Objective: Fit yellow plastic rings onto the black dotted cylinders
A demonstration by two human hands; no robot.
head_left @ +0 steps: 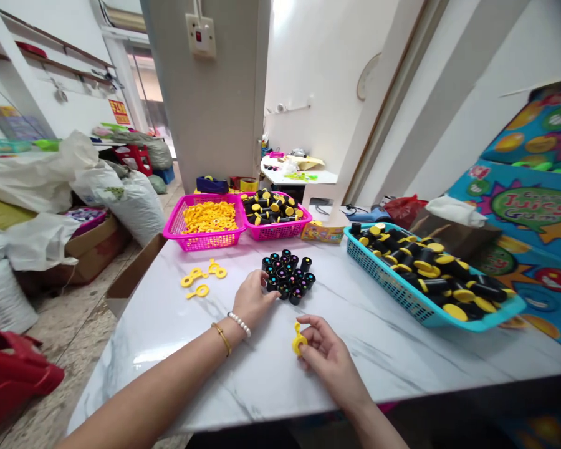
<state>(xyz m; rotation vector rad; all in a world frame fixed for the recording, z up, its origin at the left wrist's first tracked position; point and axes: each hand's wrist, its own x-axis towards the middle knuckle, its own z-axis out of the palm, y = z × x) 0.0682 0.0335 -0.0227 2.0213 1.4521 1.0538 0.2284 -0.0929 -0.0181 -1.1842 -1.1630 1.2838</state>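
Note:
A cluster of small black cylindrical bottles [290,271] with colored dots in their open tops stands upright on the table. My left hand [255,298] is at the cluster's near left edge, thumb and fingers closed around one black bottle [272,284]. Between the thumb and fingers of my right hand [325,349] is a yellow plastic ring piece with a short stem [299,342], held over the table in front of the cluster. Several loose yellow ring pieces [199,291] lie on the table beyond my left forearm.
A pink basket [206,241] of yellow pieces and another pink basket [273,232] of yellow-capped black bottles stand at the back. To the right is a turquoise basket [383,277] of capped bottles. Colorful printed boxes [533,212] stand behind it. White sacks [138,206] fill the left.

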